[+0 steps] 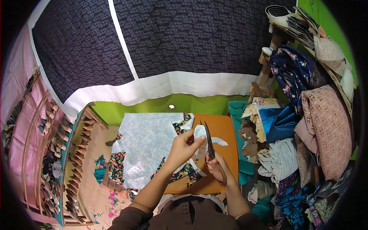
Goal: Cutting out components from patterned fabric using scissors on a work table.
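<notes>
My left hand (183, 147) pinches a small white cut piece (199, 132), thumb and fingers closed on its left side. A pair of dark scissors (209, 143) is in my right hand (218, 168), blades pointing up and away, beside the white piece; whether they touch it I cannot tell. Under both hands lies an orange work table (226, 128). Another white curved strip (220, 141) rests there, right of the scissors. To the left, a large sheet of floral fabric (143, 143) shows its pale back, with black floral parts at its edges.
Folded and crumpled fabrics (279, 159) are piled at the right, near a teal surface with brown scraps (249, 143). Racks of shoe forms (78, 155) stand at the left. Cloth scraps (113, 203) litter the floor. A dark patterned curtain (191, 38) hangs at the back.
</notes>
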A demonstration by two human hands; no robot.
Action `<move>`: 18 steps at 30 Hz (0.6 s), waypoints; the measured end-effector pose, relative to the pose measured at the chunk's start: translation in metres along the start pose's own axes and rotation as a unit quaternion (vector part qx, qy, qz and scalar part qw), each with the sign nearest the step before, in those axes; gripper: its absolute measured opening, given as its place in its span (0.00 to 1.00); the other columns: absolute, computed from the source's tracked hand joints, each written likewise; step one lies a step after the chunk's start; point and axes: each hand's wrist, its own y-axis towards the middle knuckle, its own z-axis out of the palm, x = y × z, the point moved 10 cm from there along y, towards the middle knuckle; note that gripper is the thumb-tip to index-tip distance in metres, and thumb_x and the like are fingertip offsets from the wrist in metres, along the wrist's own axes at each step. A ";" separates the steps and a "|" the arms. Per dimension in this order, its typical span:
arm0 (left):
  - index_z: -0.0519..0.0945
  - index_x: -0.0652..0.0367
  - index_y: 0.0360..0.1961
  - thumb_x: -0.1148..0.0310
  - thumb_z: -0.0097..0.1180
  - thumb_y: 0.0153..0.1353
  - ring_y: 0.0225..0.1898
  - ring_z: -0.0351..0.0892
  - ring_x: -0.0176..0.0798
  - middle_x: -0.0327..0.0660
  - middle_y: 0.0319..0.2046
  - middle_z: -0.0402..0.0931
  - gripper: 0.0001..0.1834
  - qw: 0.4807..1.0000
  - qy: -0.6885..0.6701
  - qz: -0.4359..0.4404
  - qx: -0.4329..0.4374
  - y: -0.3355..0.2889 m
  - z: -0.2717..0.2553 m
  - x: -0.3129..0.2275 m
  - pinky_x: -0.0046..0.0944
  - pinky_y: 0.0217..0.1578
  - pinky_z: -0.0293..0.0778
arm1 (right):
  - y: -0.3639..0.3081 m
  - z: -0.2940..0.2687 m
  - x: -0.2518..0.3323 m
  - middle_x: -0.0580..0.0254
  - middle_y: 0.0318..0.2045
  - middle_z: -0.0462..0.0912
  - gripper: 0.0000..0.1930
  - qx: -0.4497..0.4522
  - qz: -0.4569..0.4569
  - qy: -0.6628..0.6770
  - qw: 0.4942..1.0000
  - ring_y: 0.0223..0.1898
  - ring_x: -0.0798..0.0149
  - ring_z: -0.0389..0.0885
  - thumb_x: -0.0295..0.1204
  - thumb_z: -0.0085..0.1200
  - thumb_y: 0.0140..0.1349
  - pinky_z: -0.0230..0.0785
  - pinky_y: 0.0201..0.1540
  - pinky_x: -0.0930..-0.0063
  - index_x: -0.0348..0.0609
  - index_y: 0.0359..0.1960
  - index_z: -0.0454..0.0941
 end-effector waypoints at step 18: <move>0.76 0.64 0.22 0.64 0.56 0.52 0.16 0.63 0.20 0.32 0.13 0.70 0.13 0.999 -0.025 -0.021 -0.023 -0.004 -0.002 0.009 0.24 0.16 0.57 | 0.001 -0.002 0.015 0.66 0.21 0.65 0.35 -0.025 -0.094 -0.099 0.990 0.23 0.73 0.63 0.64 0.37 0.49 0.59 0.25 0.79 0.38 0.32 0.63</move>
